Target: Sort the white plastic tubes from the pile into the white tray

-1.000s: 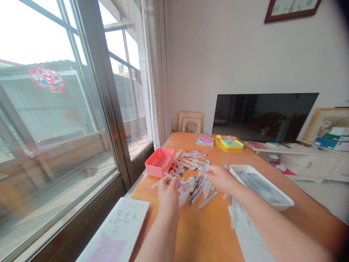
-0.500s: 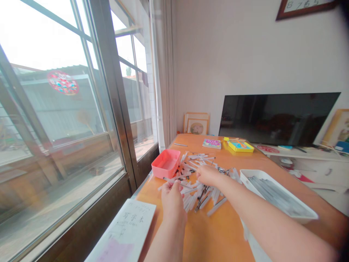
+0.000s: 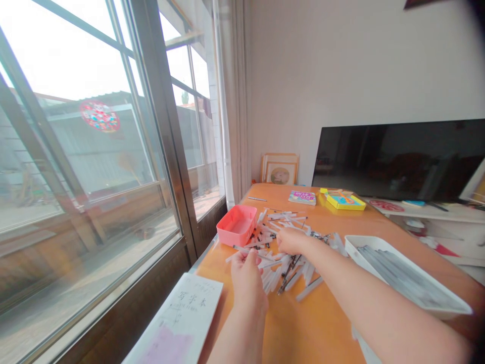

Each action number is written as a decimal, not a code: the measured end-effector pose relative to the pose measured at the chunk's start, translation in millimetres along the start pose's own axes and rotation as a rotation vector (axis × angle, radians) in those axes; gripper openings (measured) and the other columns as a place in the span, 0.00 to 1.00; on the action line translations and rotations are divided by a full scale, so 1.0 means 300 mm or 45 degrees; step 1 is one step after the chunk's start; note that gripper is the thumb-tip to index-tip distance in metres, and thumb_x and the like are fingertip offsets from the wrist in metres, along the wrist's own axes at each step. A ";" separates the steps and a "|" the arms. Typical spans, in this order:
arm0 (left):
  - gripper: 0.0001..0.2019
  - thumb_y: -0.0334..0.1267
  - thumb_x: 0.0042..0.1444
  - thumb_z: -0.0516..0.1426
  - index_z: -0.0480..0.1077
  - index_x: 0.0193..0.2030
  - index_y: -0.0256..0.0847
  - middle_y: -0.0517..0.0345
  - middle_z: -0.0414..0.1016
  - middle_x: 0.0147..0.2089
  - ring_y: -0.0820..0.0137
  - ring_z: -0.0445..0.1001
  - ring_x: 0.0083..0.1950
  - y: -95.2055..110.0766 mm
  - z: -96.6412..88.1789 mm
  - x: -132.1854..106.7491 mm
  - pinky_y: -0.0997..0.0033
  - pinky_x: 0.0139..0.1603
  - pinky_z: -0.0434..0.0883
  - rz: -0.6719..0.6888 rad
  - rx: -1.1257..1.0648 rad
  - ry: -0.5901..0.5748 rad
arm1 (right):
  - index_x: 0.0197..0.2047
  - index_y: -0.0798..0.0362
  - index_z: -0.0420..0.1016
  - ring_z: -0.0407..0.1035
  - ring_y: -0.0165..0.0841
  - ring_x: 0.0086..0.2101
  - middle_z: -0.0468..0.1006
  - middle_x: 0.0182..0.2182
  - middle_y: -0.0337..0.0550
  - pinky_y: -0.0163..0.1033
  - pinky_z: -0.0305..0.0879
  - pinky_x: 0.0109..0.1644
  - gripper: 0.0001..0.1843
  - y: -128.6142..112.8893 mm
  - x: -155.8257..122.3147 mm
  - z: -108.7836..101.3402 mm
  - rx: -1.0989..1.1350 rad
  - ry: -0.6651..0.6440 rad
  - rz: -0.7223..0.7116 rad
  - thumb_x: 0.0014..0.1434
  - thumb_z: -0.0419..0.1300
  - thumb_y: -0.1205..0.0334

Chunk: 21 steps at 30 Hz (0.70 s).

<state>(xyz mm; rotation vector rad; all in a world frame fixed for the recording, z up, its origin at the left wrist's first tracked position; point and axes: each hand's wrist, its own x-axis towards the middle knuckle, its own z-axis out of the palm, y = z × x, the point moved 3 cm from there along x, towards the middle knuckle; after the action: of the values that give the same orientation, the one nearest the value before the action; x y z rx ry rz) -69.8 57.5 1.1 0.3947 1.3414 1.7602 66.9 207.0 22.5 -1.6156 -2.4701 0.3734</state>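
Note:
Translucent pen parts and black caps lie in a loose pile (image 3: 273, 278) on the wooden table. My left hand (image 3: 246, 268) is at the near left side of the pile, thumb and fingers closed on a translucent pen barrel (image 3: 264, 257). Farther out, my right hand (image 3: 291, 240) reaches over the middle of the pile with its fingers curled together. Whatever it may be gripping is hidden from view. Just beyond my left hand stands a pink plastic basket (image 3: 235, 237). A white tray (image 3: 354, 247) holding many grey translucent pens (image 3: 394, 268) is right of the pile.
A white writing booklet (image 3: 178, 313) lies at the table's near left, beside the window (image 3: 113, 151). Toward the back are a purple booklet (image 3: 302, 197), a yellow box (image 3: 344, 201) and a lone pen (image 3: 257, 199). Behind the table stands a television (image 3: 401, 162).
The view has turned slightly left, so everything sits farther right in the picture. Both hands keep nearly the same places over the pile, and the left still holds the barrel.

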 end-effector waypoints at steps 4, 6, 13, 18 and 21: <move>0.15 0.47 0.48 0.65 0.68 0.38 0.42 0.59 0.73 0.34 0.67 0.73 0.39 -0.007 0.000 0.006 0.67 0.37 0.65 0.014 0.001 -0.016 | 0.22 0.56 0.75 0.72 0.34 0.30 0.73 0.20 0.38 0.37 0.66 0.36 0.10 0.017 -0.031 -0.020 0.310 -0.007 -0.003 0.52 0.68 0.68; 0.16 0.47 0.48 0.65 0.69 0.38 0.42 0.58 0.74 0.35 0.67 0.73 0.39 -0.008 0.001 0.006 0.68 0.37 0.65 0.009 -0.006 -0.033 | 0.28 0.56 0.77 0.71 0.32 0.30 0.74 0.22 0.36 0.35 0.63 0.34 0.03 0.026 -0.071 -0.037 0.515 0.043 0.001 0.52 0.66 0.67; 0.16 0.45 0.47 0.68 0.68 0.34 0.41 0.52 0.78 0.39 0.67 0.75 0.39 0.001 0.018 -0.025 0.70 0.35 0.66 -0.011 -0.091 -0.122 | 0.46 0.55 0.76 0.71 0.28 0.27 0.80 0.30 0.41 0.31 0.64 0.27 0.14 0.075 -0.322 -0.073 1.189 0.151 0.126 0.58 0.61 0.59; 0.16 0.43 0.49 0.69 0.67 0.33 0.41 0.54 0.78 0.38 0.72 0.74 0.35 0.000 0.039 -0.051 0.74 0.32 0.66 -0.057 -0.177 -0.205 | 0.41 0.51 0.75 0.77 0.29 0.33 0.83 0.35 0.43 0.32 0.76 0.38 0.10 0.104 -0.474 -0.055 1.838 0.296 0.331 0.56 0.68 0.62; 0.16 0.42 0.50 0.69 0.66 0.33 0.41 0.55 0.77 0.36 0.74 0.73 0.33 -0.008 0.051 -0.064 0.75 0.32 0.68 -0.086 -0.215 -0.245 | 0.39 0.51 0.78 0.79 0.32 0.39 0.84 0.38 0.44 0.33 0.79 0.45 0.12 0.089 -0.529 -0.014 2.166 0.335 0.401 0.52 0.72 0.67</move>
<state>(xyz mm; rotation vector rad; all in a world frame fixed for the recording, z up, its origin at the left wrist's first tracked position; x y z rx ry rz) -47.1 52.1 9.3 0.4091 1.0513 1.7175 154.8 72.3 18.1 -0.9851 -0.8399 1.5400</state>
